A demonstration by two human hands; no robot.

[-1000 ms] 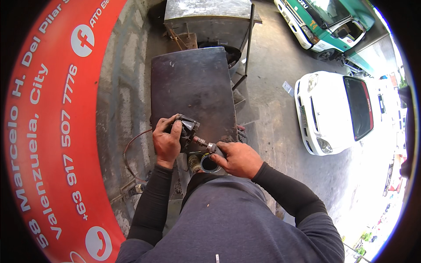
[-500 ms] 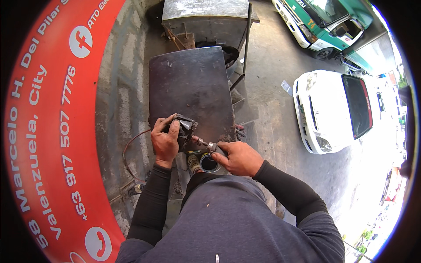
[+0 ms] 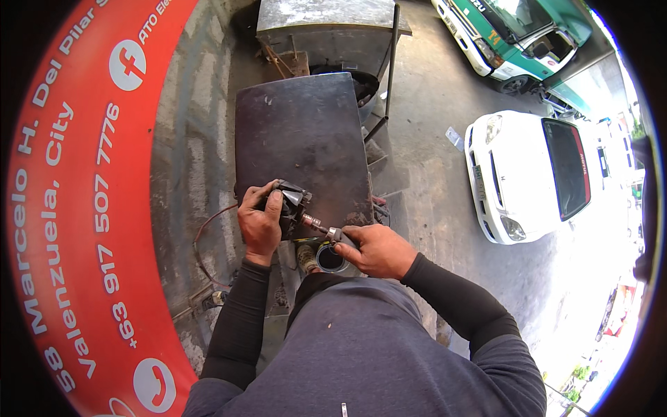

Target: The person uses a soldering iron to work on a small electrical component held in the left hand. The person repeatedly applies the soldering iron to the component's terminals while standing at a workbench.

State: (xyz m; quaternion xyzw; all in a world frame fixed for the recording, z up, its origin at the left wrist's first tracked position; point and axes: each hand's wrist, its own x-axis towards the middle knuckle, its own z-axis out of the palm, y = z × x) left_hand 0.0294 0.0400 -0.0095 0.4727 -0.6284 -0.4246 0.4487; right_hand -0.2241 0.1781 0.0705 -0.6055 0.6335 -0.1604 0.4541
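Note:
My left hand (image 3: 260, 222) is wrapped round a dark alternator rotor (image 3: 295, 197) with bright, pointed metal claws. It is held over the near edge of a dark workbench (image 3: 299, 132). From the rotor a shaft with coppery rings (image 3: 313, 222) points toward my right. At the shaft's far end my right hand (image 3: 383, 250) is closed, thumb and fingers pinching a grey piece with a silvery ring (image 3: 340, 236). The fingers partly cover that piece, so its exact kind cannot be made out.
Below the bench's near edge stands a round can (image 3: 331, 258) with dark contents. A thin reddish cable (image 3: 198, 243) loops at the left. Beyond are a second metal-topped table (image 3: 326, 14) and an upright pipe (image 3: 391, 76). A red banner (image 3: 83, 208) lines the left; a white car (image 3: 517, 177) is parked right.
My left hand and the rotor have shifted very slightly to the left. My right hand keeps its grip and has hardly moved.

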